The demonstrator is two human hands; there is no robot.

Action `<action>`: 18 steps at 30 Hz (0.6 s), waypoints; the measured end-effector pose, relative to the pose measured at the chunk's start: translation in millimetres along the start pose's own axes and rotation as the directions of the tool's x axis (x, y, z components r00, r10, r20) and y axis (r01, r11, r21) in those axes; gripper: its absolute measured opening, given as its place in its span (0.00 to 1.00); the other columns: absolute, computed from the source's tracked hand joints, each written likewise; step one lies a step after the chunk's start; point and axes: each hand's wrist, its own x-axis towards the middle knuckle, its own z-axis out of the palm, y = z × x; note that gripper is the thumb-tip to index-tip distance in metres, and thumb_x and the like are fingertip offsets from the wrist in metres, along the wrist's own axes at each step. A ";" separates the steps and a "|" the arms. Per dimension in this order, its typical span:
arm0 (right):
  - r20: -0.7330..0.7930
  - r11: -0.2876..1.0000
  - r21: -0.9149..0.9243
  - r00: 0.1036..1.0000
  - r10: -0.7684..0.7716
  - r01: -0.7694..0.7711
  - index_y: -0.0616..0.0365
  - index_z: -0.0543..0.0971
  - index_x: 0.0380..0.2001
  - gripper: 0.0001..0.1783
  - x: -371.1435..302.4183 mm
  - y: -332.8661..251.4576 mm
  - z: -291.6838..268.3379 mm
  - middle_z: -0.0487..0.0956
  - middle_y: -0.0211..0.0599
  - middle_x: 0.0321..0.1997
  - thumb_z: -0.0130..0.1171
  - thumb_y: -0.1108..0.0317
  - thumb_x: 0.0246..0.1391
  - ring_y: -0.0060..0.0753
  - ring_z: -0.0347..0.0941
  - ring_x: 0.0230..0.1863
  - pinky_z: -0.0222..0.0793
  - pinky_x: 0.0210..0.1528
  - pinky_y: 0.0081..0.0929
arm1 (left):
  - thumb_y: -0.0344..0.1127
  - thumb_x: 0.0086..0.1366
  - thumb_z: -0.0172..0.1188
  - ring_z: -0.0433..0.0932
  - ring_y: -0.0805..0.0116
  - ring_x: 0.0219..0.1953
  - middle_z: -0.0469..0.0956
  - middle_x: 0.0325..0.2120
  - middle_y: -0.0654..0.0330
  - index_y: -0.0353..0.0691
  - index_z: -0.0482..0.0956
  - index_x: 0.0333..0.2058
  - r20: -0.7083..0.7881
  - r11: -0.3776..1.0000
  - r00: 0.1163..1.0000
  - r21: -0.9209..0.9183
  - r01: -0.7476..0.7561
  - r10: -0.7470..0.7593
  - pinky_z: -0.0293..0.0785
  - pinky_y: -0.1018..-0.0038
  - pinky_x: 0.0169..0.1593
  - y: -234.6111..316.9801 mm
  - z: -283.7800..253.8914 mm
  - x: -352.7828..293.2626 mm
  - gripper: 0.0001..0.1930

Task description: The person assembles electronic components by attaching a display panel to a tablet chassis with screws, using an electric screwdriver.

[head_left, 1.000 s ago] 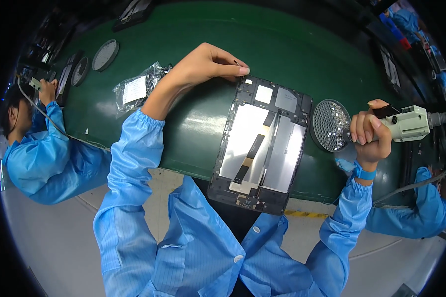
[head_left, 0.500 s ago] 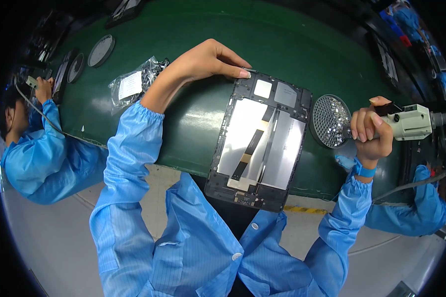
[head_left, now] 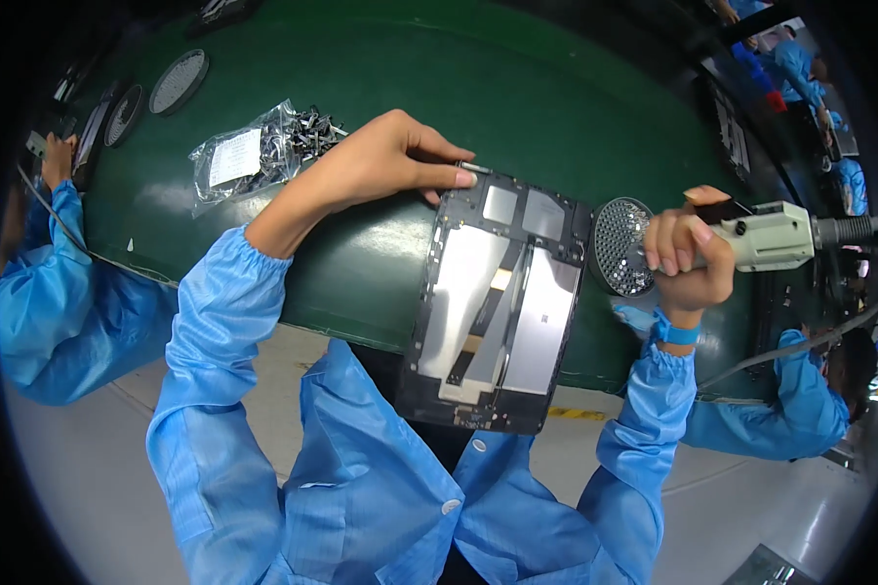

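An opened tablet [head_left: 470, 278] with silver plates and dark ribbon cables bared lies tilted in front of me, its lower end past the table edge near my body. My left hand [head_left: 392, 156] pinches its far left corner between thumb and fingers. On the other side, my right hand [head_left: 691, 255] is wrapped round a pale electric screwdriver [head_left: 777, 238], held sideways with its cable end to the right. The screwdriver's front end is at a round dish [head_left: 618, 242] with a grid of small holes and shiny screws; my fingers partly hide its tip.
A clear bag [head_left: 234, 161] of small black parts lies spilling open on the green table [head_left: 439, 78]. Two more round dishes, one grey [head_left: 179, 83], stand at the far left. Co-workers in blue sleeves sit on both sides. A grey cable [head_left: 800, 349] runs at the right.
My view has shifted a little. The tablet has come slightly closer to my body, with my left hand still on its corner. The screwdriver stays at the screw dish.
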 end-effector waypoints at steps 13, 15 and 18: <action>0.112 0.997 -0.027 0.991 -0.075 0.079 0.71 0.71 0.41 0.15 7.8 -0.5 126.8 0.57 0.27 0.10 0.46 0.71 0.54 0.22 0.53 0.10 0.58 0.16 0.28 | 0.32 0.63 0.61 0.80 0.76 0.31 0.82 0.31 0.56 0.29 0.82 0.42 0.128 0.957 0.969 -0.231 -0.177 0.211 0.79 0.83 0.38 17.2 14.8 -17.8 0.12; 0.104 0.995 -0.022 0.990 -0.093 0.096 0.71 0.72 0.40 0.14 11.4 22.5 127.8 0.56 0.27 0.09 0.46 0.71 0.54 0.22 0.53 0.10 0.58 0.15 0.27 | 0.32 0.62 0.62 0.80 0.75 0.30 0.82 0.30 0.55 0.28 0.82 0.41 0.117 0.951 0.964 -0.229 -0.207 0.238 0.79 0.82 0.37 3.5 15.4 -13.4 0.12; 0.122 0.994 -0.015 0.986 -0.109 0.112 0.70 0.71 0.41 0.14 24.8 34.7 127.8 0.55 0.26 0.10 0.44 0.70 0.55 0.22 0.53 0.10 0.58 0.15 0.27 | 0.32 0.62 0.62 0.80 0.74 0.29 0.82 0.28 0.55 0.28 0.82 0.39 0.094 0.942 0.963 -0.251 -0.224 0.254 0.79 0.81 0.36 2.1 14.8 -8.8 0.12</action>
